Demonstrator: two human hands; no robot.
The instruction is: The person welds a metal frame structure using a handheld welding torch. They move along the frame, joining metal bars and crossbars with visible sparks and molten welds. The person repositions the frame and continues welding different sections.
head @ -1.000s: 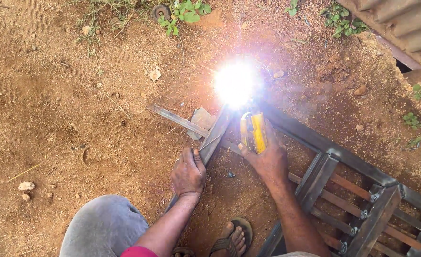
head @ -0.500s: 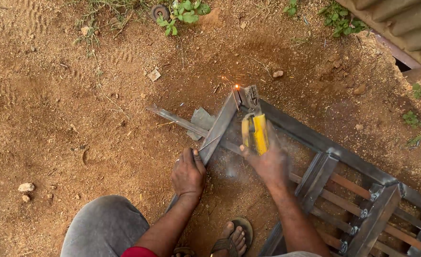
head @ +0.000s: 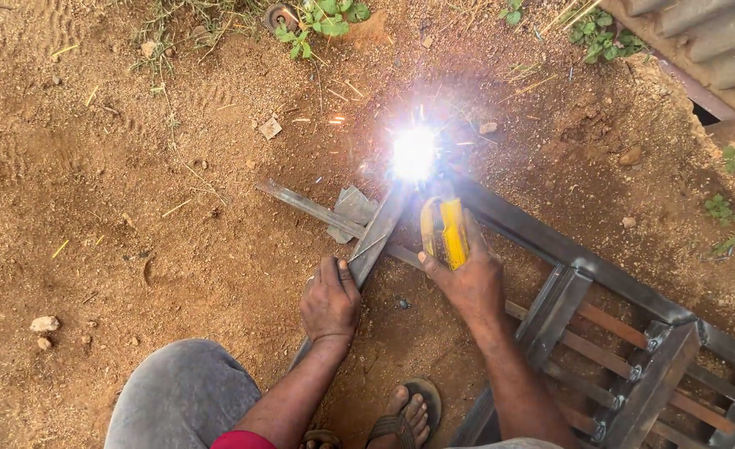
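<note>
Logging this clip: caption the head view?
Right hand strikes a bright arc with a yellow electrode holder; left hand steadies steel bar.

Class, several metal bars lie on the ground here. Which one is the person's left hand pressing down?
The left hand presses the grey bar running up to the bright spark; the thin strip lies untouched.

Head view, person crouching. Left hand [head: 330, 301]: palm down, fingers curled closed in a firm grasp, knuckles toward 12 o'clock; forearm runs back toward 7 o'clock to a red sleeve edge. Right hand [head: 466, 278]: closed in a fist-like grip, thumb side toward 11 o'clock, wrist straight; forearm extends back toward 5 o'clock. The hands lie near each other, not touching. A bent knee shows at 7 o'clock, a sandalled foot at 6 o'clock.
</note>
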